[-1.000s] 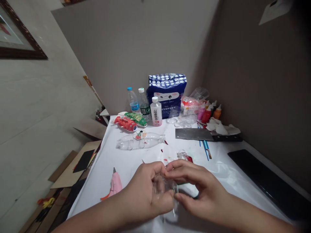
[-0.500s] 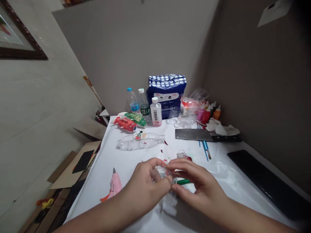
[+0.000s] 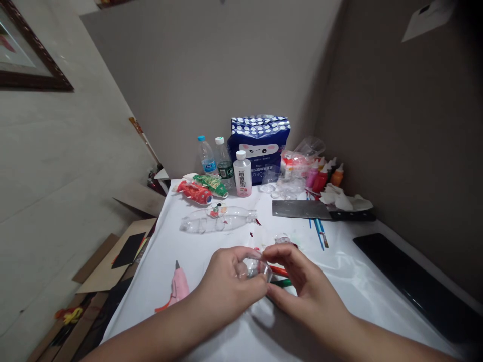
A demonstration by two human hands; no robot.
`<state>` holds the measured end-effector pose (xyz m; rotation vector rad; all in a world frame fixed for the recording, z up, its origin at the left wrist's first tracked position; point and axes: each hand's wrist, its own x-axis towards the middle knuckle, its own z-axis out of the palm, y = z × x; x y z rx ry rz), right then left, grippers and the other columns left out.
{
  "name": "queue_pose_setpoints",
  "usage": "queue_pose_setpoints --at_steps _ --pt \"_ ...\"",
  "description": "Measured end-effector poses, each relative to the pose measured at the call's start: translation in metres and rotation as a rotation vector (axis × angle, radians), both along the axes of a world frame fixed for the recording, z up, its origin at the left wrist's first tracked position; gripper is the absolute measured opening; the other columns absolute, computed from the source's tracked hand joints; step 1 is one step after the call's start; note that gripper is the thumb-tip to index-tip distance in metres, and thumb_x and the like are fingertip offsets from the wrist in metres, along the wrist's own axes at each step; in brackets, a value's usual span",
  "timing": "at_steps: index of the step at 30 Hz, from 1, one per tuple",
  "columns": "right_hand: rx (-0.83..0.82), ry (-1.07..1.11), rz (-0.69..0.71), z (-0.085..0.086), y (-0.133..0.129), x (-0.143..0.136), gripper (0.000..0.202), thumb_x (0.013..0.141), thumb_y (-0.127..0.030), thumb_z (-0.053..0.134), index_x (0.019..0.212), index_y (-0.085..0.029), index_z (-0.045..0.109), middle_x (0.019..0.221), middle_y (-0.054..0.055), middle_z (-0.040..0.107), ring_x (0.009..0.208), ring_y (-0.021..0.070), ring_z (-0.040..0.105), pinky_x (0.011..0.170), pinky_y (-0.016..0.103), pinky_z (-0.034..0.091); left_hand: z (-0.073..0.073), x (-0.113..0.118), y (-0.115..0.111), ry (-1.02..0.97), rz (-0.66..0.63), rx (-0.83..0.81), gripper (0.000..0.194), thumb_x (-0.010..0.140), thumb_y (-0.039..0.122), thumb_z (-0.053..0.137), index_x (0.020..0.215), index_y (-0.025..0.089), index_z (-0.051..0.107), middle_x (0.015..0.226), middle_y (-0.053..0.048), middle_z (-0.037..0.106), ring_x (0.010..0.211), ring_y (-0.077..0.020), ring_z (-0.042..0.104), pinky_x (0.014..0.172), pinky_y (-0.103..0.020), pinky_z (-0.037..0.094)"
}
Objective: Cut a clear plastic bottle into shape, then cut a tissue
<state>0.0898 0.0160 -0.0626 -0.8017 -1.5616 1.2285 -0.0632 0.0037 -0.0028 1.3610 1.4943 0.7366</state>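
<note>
My left hand (image 3: 236, 281) is closed round a clear plastic piece (image 3: 260, 266), thumb in front and fingers behind it. The fingertips and thumb of my right hand (image 3: 298, 281) touch the right side of the same piece, curved with a gap between them. Red and green markers (image 3: 281, 283) lie on the white table behind the hands, partly hidden. A clear bottle (image 3: 222, 221) with a fish-like shape rests beyond them, and a small clear piece (image 3: 283, 239) sits just behind the right fingers.
Left of the hands lies a pink glue gun (image 3: 179, 286). A cleaver (image 3: 300, 208), brushes (image 3: 320, 234) and paint bottles (image 3: 320, 178) are at the back right, a black slab (image 3: 415, 286) at the right edge. Bottles (image 3: 242, 173) and a blue bag (image 3: 260, 130) stand behind.
The clear piece has turned and tilted in the fingers. My right hand's fingers have shifted and spread slightly, showing more of the red marker.
</note>
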Motion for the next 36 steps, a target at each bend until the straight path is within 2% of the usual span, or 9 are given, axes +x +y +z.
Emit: queue_pose_setpoints --at_steps 3,5,11,14,18,20,23,29,36 --pt "-0.024 0.023 0.003 0.001 0.001 0.000 0.029 0.075 -0.011 0.063 0.099 -0.024 0.053 0.100 0.003 0.059 0.098 0.0186 0.061 0.086 0.034 0.052 0.001 0.002 0.000 -0.098 0.021 0.028 0.021 0.062 0.012 0.062 0.080 0.017 0.070 0.074 -0.002 0.068 0.069 -0.0158 0.056 0.058 -0.022 0.040" --pt "-0.021 0.028 -0.006 0.001 0.000 -0.001 0.030 0.073 -0.009 0.062 0.097 -0.024 0.051 0.098 0.003 0.059 0.095 0.0183 0.061 0.085 0.034 0.053 0.004 0.004 -0.001 -0.111 0.044 0.026 0.024 0.058 0.008 0.061 0.078 0.018 0.071 0.073 -0.001 0.068 0.068 -0.0158 0.056 0.060 -0.023 0.041" --pt "0.056 0.010 -0.048 0.001 -0.003 -0.002 0.032 0.070 -0.007 0.060 0.093 -0.025 0.047 0.093 0.001 0.055 0.089 0.0172 0.061 0.082 0.033 0.054 0.010 0.006 -0.002 -0.099 0.044 0.015 0.027 0.058 0.006 0.060 0.079 0.017 0.070 0.057 0.006 0.055 0.053 -0.0082 0.043 0.060 -0.021 0.041" --pt "0.077 0.010 -0.058 0.000 -0.003 -0.002 0.031 0.072 -0.008 0.060 0.093 -0.025 0.044 0.093 0.001 0.053 0.089 0.0171 0.060 0.083 0.034 0.053 0.006 0.004 -0.001 -0.083 0.001 0.039 0.020 0.064 0.010 0.058 0.081 0.015 0.068 0.057 0.006 0.051 0.052 -0.0074 0.039 0.055 -0.020 0.036" --pt "0.043 0.004 -0.042 -0.001 -0.002 -0.003 0.032 0.072 -0.008 0.060 0.093 -0.025 0.042 0.092 0.000 0.051 0.087 0.0166 0.059 0.082 0.033 0.052 -0.003 0.000 -0.001 0.012 -0.023 0.073 0.013 0.067 0.015 0.057 0.077 0.013 0.066 0.049 0.008 0.033 0.048 -0.0067 0.027 0.046 -0.020 0.022" --pt "0.028 -0.005 -0.035 -0.001 -0.002 -0.004 0.032 0.073 -0.008 0.059 0.093 -0.025 0.042 0.092 0.000 0.052 0.086 0.0165 0.059 0.082 0.033 0.052 -0.006 -0.001 -0.002 0.028 -0.034 0.088 0.010 0.068 0.015 0.057 0.075 0.014 0.064 0.049 0.009 0.029 0.048 -0.0066 0.025 0.045 -0.020 0.020" --pt "0.023 -0.004 -0.042 0.000 -0.003 -0.005 0.027 0.074 -0.011 0.058 0.092 -0.025 0.043 0.090 0.000 0.052 0.085 0.0164 0.059 0.080 0.032 0.052 -0.008 -0.001 -0.002 0.021 -0.037 0.087 0.009 0.070 0.017 0.056 0.076 0.014 0.062 0.049 0.009 0.029 0.047 -0.0063 0.025 0.044 -0.020 0.020" --pt "-0.007 -0.004 -0.055 0.001 -0.005 -0.005 0.024 0.076 -0.015 0.059 0.091 -0.025 0.043 0.089 -0.001 0.051 0.084 0.0152 0.057 0.077 0.029 0.051 -0.008 0.001 -0.001 0.041 -0.019 0.079 0.023 0.072 0.022 0.057 0.089 0.012 0.068 0.046 0.009 0.032 0.043 -0.0064 0.028 0.044 -0.020 0.021" --pt "-0.032 -0.032 -0.064 -0.006 -0.003 -0.010 0.026 0.073 -0.013 0.055 0.091 -0.025 0.040 0.089 -0.002 0.048 0.083 0.0149 0.055 0.077 0.031 0.048 -0.022 0.000 -0.001 0.064 -0.016 0.129 0.011 0.069 0.019 0.055 0.071 0.013 0.064 0.044 0.008 0.036 0.042 -0.0056 0.029 0.043 -0.019 0.023"
